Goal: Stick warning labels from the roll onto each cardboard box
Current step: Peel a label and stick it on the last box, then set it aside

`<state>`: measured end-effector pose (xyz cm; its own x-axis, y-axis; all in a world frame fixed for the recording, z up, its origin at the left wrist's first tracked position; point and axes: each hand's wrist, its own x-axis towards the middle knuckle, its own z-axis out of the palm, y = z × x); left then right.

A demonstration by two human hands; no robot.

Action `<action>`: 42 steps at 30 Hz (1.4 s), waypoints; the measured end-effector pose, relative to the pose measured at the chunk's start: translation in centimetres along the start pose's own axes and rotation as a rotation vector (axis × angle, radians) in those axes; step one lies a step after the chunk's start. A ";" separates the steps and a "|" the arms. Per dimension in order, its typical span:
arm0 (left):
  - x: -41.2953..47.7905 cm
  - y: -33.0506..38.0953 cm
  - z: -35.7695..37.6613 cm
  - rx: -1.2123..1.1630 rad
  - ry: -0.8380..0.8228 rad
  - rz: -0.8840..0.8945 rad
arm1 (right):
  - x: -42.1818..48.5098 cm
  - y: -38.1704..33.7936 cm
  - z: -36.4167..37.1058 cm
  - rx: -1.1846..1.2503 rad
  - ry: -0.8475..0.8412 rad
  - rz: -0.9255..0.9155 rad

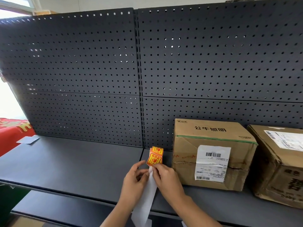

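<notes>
The roll of orange warning labels [155, 155] is held up over the dark shelf [73, 161], its white backing strip [146, 199] hanging down between the wrists. The left hand [134, 179] and the right hand [167, 177] both pinch the backing strip just under the roll, fingers curled. Just to the right a cardboard box [185, 149] sits on the shelf with a second box [278, 161] beside it, both against the pegboard [82, 63].
</notes>
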<state>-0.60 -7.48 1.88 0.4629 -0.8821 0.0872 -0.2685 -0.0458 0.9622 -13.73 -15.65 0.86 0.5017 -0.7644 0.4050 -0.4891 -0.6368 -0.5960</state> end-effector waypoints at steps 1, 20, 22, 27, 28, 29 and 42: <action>-0.1 -0.1 0.1 0.005 0.007 -0.009 | 0.0 0.0 -0.1 -0.005 0.008 0.013; 0.3 -0.3 1.5 0.163 0.026 0.069 | 0.6 -0.8 -2.0 0.087 0.122 0.107; 0.5 -0.5 1.5 0.192 0.052 0.043 | 0.5 -1.0 -2.5 0.113 0.116 0.119; 1.0 -0.7 1.9 0.285 0.061 0.023 | 0.2 -1.1 -3.9 0.117 0.183 0.082; 1.0 -0.9 1.9 0.299 0.061 0.015 | 0.1 -1.3 -4.2 0.114 0.198 0.065; 1.1 -1.1 2.0 0.306 0.057 0.009 | 0.1 -1.5 -4.5 0.111 0.214 0.048; -0.4 5.5 2.7 0.087 0.105 0.130 | 0.0 -1.7 -11.2 0.088 0.420 -0.192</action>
<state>-4.54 -8.62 6.44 0.5037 -0.8298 0.2404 -0.4017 0.0214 0.9155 -20.84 -15.74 9.62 0.2360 -0.6195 0.7487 -0.3443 -0.7738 -0.5317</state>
